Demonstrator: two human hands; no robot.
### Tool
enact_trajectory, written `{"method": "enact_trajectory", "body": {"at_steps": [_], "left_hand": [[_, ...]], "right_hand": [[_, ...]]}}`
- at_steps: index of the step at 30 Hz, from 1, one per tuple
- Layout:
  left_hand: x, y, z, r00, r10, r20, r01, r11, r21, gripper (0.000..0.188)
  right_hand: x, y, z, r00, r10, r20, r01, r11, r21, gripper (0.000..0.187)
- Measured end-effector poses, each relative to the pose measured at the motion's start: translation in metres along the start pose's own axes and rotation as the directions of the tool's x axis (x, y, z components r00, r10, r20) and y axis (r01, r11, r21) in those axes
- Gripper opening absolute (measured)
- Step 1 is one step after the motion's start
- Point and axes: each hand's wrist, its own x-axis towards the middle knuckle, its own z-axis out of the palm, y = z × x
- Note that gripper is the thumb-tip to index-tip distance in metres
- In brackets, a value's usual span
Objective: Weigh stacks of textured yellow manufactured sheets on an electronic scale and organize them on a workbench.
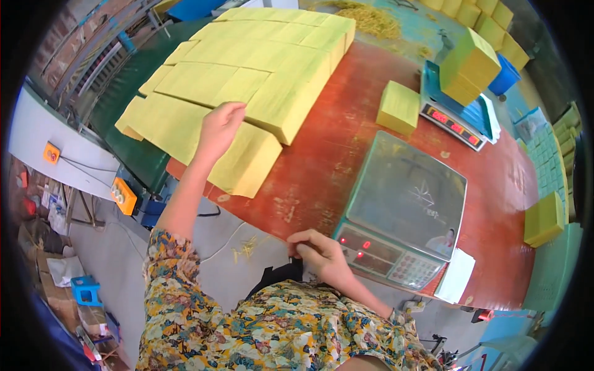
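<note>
Yellow blocks lie packed in rows on the red worktop at eleven o'clock. At ten o'clock the left hand, fingers loosely curled, is over the nearest block; I cannot tell whether it grips anything. At five, the right hand has its fingers drawn together, contents unclear. One scale sits at three.

The left hand is over yellow blocks on a red surface; the right hand is near a scale.
</note>
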Motion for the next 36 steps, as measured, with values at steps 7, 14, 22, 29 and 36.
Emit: {"method": "enact_trajectory", "body": {"at_steps": [7, 14, 22, 29, 36], "left_hand": [[-0.041, -0.038, 0.01, 0.903, 0.317, 0.29, -0.424, 0.769, 0.478, 0.047], [-0.076, -0.021, 0.019, 0.918, 0.216, 0.332, -0.363, 0.794, 0.489, 0.05], [-0.193, 0.07, 0.019, 0.847, 0.188, 0.497, -0.471, 0.699, 0.538, 0.061], [-0.254, 0.043, 0.01, 0.964, -0.25, 0.091, 0.257, 0.963, -0.08, 0.064], [-0.204, 0.139, 0.084, 0.913, -0.369, 0.172, 0.285, 0.278, -0.917, 0.064]], "right_hand": [[0.041, 0.075, 0.023, 0.976, 0.171, 0.134, -0.172, 0.985, 0.0, 0.022], [0.03, 0.133, 0.025, 0.874, 0.453, 0.174, -0.486, 0.815, 0.316, 0.05], [0.015, 0.139, 0.017, 0.937, 0.156, 0.313, -0.335, 0.66, 0.672, 0.068], [-0.022, 0.077, 0.01, 0.969, 0.139, 0.206, -0.192, 0.944, 0.268, 0.05], [-0.066, -0.061, -0.046, 0.753, -0.657, -0.028, 0.554, 0.656, -0.513, 0.037]]}}
